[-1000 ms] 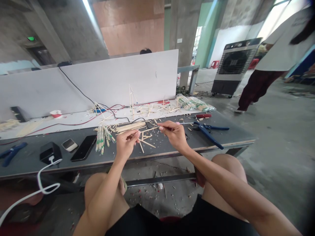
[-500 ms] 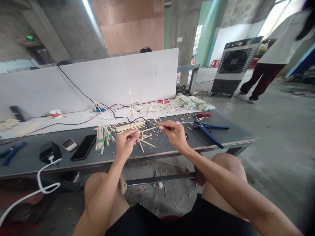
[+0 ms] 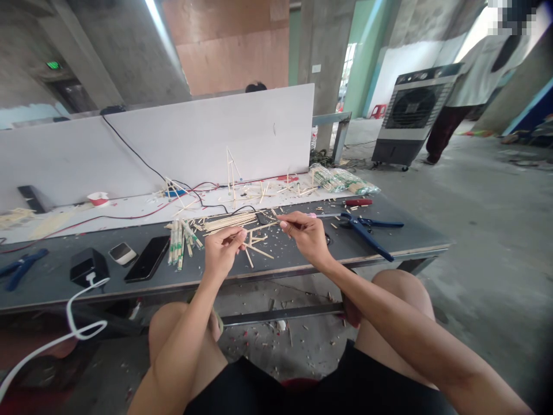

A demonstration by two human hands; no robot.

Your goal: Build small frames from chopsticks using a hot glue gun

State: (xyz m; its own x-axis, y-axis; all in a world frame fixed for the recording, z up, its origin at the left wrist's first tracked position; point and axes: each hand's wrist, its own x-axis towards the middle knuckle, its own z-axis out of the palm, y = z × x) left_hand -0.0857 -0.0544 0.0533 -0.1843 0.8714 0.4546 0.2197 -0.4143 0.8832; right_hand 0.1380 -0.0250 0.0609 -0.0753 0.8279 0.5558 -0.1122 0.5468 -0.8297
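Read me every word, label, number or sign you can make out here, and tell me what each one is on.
Nothing here reads clearly.
Green lit sign, upper left: too blurred.
Paper notice on the pillar: too small.
Air cooler, top panel: markings too small.
Green print on the wrapped chopsticks: unreadable.
Thin wooden stick between left hand and right hand: no print.

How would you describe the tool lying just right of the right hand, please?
On the long dark worktable, look toward its right end, just beyond the right hand. The pliers lie there, blue handles splayed, larger than the red-handled tool behind them and far from the blue pair at the left end.
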